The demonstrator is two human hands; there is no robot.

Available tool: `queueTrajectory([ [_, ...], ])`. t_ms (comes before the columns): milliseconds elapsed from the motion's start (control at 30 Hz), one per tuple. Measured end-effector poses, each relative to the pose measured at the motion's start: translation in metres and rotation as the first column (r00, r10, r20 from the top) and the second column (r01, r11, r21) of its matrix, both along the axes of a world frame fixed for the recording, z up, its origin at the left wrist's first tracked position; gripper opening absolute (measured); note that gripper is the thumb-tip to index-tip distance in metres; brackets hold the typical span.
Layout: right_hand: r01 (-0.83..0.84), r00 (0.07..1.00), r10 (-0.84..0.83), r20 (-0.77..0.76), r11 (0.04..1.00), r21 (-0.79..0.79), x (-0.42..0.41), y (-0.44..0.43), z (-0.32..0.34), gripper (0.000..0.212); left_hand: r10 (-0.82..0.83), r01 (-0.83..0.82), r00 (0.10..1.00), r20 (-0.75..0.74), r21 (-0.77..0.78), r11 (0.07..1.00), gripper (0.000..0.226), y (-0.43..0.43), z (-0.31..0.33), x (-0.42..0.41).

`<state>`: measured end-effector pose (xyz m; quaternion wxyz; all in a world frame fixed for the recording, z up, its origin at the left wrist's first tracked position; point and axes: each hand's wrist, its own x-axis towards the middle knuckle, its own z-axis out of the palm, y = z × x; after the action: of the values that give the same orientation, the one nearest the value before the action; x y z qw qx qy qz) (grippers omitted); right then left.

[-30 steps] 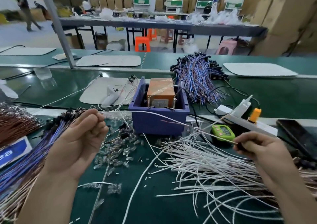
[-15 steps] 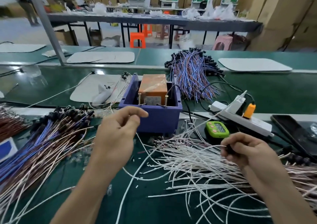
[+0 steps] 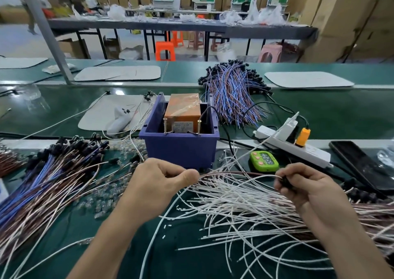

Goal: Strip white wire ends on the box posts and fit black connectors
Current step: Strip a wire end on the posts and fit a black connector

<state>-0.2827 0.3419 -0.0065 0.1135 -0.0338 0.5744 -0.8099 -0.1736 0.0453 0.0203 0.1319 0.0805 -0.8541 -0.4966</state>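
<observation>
Left hand (image 3: 162, 184): your fingers (image 3: 189, 175) are curled, with thumb and forefinger pinching one end of the wire (image 3: 234, 172).
Right hand (image 3: 307, 187): your fingers (image 3: 281, 173) are closed around a small dark piece, probably a black connector (image 3: 284, 182). The wire's other end reaches it; whether it is seated is hidden by your grip.
Wire axis: it runs straight across from your left fingers to your right in a shallow arch. It is lifted clear of the heap of loose white wires (image 3: 234, 206) on the counter (image 3: 181, 246) just beneath both hands.
Posts (image 3: 165, 125): two upright screws stand at the near wall of the purple box (image 3: 179, 150), beyond your left fingers and well to the left of your right fingers.
Nearer hand: the left, with the box just past its knuckles.
Coming move: judged from this, the end your left fingers pinch is the one to carry forward to a post. Your right hand then only has to keep the span taut.
Risk: slack could snag the wire in the heap below.
</observation>
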Motion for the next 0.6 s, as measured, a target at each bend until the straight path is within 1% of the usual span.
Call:
queueTrajectory([
  [67, 0.012, 1.000, -0.012, 0.006, 1.000, 0.003, 0.003, -0.001, 0.003, 0.022, -0.028, 0.028, 0.999, 0.016, 0.009, 1.000, 0.021, -0.001, -0.001, 0.001],
  [133, 0.026, 0.999, -0.025, -0.030, 0.998, 0.049, 0.006, -0.004, 0.005, 0.027, -0.010, 0.011, 1.000, -0.006, 0.034, 0.999, 0.016, -0.002, -0.003, 0.000],
  [167, 0.049, 0.996, -0.041, -0.073, 0.993, 0.108, 0.008, -0.006, 0.006, 0.033, -0.002, 0.003, 1.000, -0.031, 0.037, 0.999, 0.018, -0.002, -0.004, -0.001],
  [200, 0.093, 0.988, -0.065, -0.140, 0.975, 0.200, 0.011, -0.008, 0.007, 0.038, 0.002, 0.000, 0.998, -0.057, 0.044, 0.999, 0.022, 0.000, -0.005, -0.001],
  [233, 0.170, 0.966, -0.092, -0.241, 0.930, 0.326, 0.013, -0.010, 0.010, 0.039, 0.010, -0.005, 0.996, -0.088, 0.061, 0.998, 0.024, 0.002, -0.005, -0.001],
  [267, 0.276, 0.925, -0.103, -0.365, 0.842, 0.463, 0.015, -0.014, 0.012, 0.039, 0.023, -0.013, 0.992, -0.122, 0.081, 0.997, 0.022, 0.005, -0.005, 0.000],
  [300, 0.388, 0.867, -0.079, -0.492, 0.725, 0.569, 0.019, -0.019, 0.017, 0.036, 0.036, -0.022, 0.988, -0.152, 0.093, 0.995, 0.019, 0.007, -0.006, 0.000],
  [333, 0.483, 0.795, -0.024, -0.606, 0.629, 0.609, 0.023, -0.027, 0.025, 0.033, 0.050, -0.034, 0.983, -0.178, 0.092, 0.995, 0.016, 0.009, -0.006, 0.000],
  [367, 0.539, 0.722, 0.040, -0.690, 0.592, 0.599, 0.027, -0.037, 0.034, 0.031, 0.059, -0.043, 0.978, -0.202, 0.084, 0.996, 0.014, 0.011, -0.007, 0.000],
  [400, 0.547, 0.667, 0.103, -0.737, 0.603, 0.580, 0.032, -0.048, 0.043, 0.029, 0.067, -0.050, 0.972, -0.226, 0.076, 0.996, 0.012, 0.013, -0.008, 0.001],
  [433, 0.517, 0.634, 0.175, -0.753, 0.628, 0.582, 0.035, -0.060, 0.051, 0.027, 0.075, -0.059, 0.966, -0.249, 0.072, 0.996, 0.012, 0.015, -0.007, 0.001],
  [467, 0.447, 0.630, 0.266, -0.730, 0.643, 0.621, 0.038, -0.073, 0.058, 0.027, 0.084, -0.066, 0.959, -0.271, 0.076, 0.995, 0.012, 0.016, -0.006, 0.002],
  [500, 0.346, 0.648, 0.378, -0.661, 0.628, 0.697, 0.039, -0.086, 0.063, 0.030, 0.093, -0.070, 0.952, -0.293, 0.089, 0.994, 0.012, 0.016, -0.004, 0.001],
  [533, 0.229, 0.666, 0.489, -0.563, 0.585, 0.778, 0.038, -0.098, 0.066, 0.034, 0.101, -0.071, 0.945, -0.311, 0.107, 0.992, 0.011, 0.016, -0.002, 0.001],
  [567, 0.126, 0.673, 0.569, -0.473, 0.543, 0.831, 0.037, -0.109, 0.069, 0.036, 0.106, -0.071, 0.939, -0.326, 0.117, 0.991, 0.011, 0.015, 0.001, 0.000],
  [600, 0.063, 0.676, 0.605, -0.421, 0.521, 0.851, 0.034, -0.119, 0.072, 0.034, 0.107, -0.073, 0.936, -0.336, 0.113, 0.991, 0.012, 0.014, 0.004, -0.002],
])
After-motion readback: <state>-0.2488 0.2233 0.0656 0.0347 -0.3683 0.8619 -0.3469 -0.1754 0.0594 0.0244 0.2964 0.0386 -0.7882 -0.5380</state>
